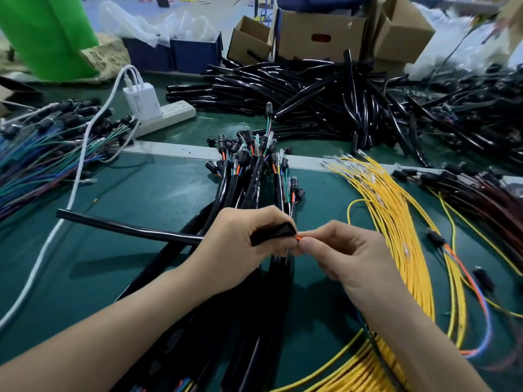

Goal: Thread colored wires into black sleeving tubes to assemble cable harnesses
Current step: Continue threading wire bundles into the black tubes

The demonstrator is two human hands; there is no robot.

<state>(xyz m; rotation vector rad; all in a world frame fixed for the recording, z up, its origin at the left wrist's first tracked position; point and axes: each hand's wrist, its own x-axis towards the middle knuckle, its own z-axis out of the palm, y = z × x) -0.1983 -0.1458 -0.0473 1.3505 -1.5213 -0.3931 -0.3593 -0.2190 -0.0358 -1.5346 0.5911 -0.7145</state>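
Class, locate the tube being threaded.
Head view, centre: the left hand grips the black tube, running left over the green mat; the right hand pinches orange wire at its mouth.

The table mat (158, 190) is dark green, and at its centre a glossy black sleeving tube (127, 229) meets an orange wire (298, 238). Bright yellow wires (396, 222) lie at 4 o'clock, dark red wires (486, 199) at 3 o'clock, and blue, green and purple wires (42, 159) at 9 o'clock. Toward 12 o'clock the cardboard boxes (319, 35) are plain brown; toward 11 o'clock the bins (195, 52) are navy and the charger (141, 100) is white.
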